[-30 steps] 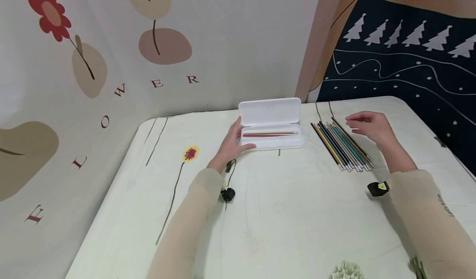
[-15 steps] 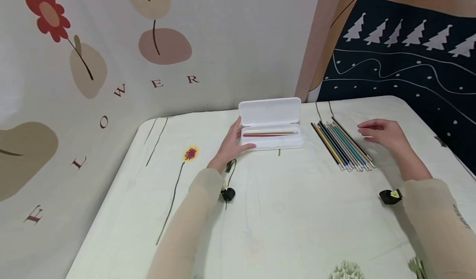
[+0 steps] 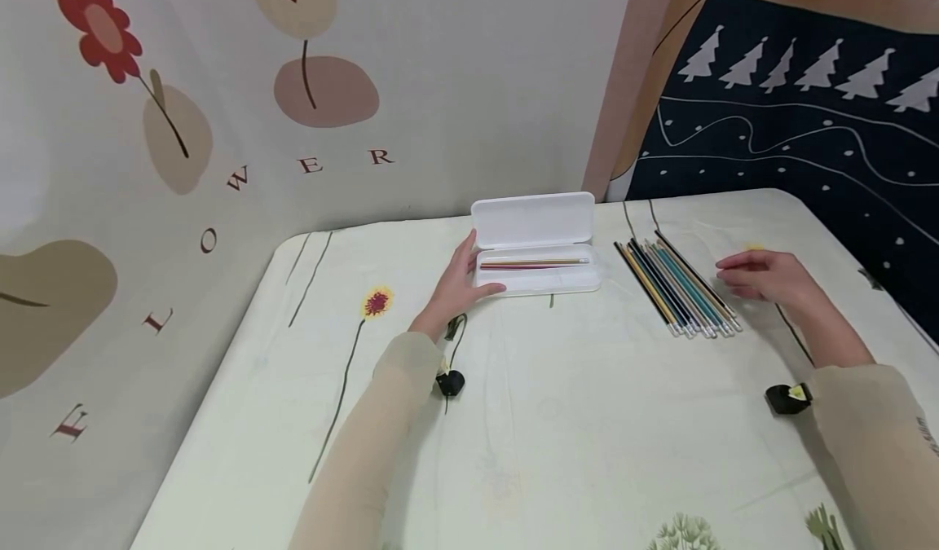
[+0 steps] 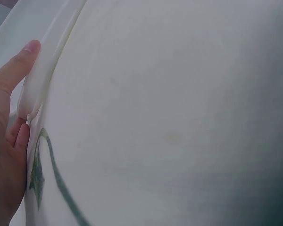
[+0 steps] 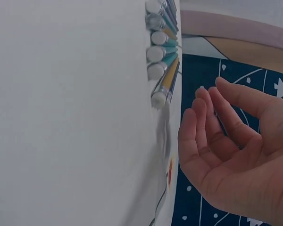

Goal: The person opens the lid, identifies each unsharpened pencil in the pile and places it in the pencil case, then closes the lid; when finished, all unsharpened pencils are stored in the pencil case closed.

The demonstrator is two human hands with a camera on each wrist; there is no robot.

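A white plastic pencil case (image 3: 539, 284) lies with its lid raised at the table's far side. Inside its tray are a few pencils (image 3: 531, 265), red and yellowish. My left hand (image 3: 455, 285) holds the case at its left end, the thumb over the front wall (image 4: 43, 77) and the other fingers at the side. To the right of the case lies a slanted row of pencils (image 3: 676, 289), black, yellow, teal and grey, with white erasers toward me. My right hand (image 3: 770, 279) hovers just right of that row, fingers loosely bent and holding nothing in the right wrist view.
A pale flower-printed cloth (image 3: 572, 436) covers the table. Behind it hangs a light curtain (image 3: 440, 61) with printed letters, and at the right a dark fabric (image 3: 792, 143) with white trees. Small black devices sit at both wrists.
My right hand has moved right and a little toward me, away from the pencil row. The left hand, the pencil case and the pencils have stayed put.
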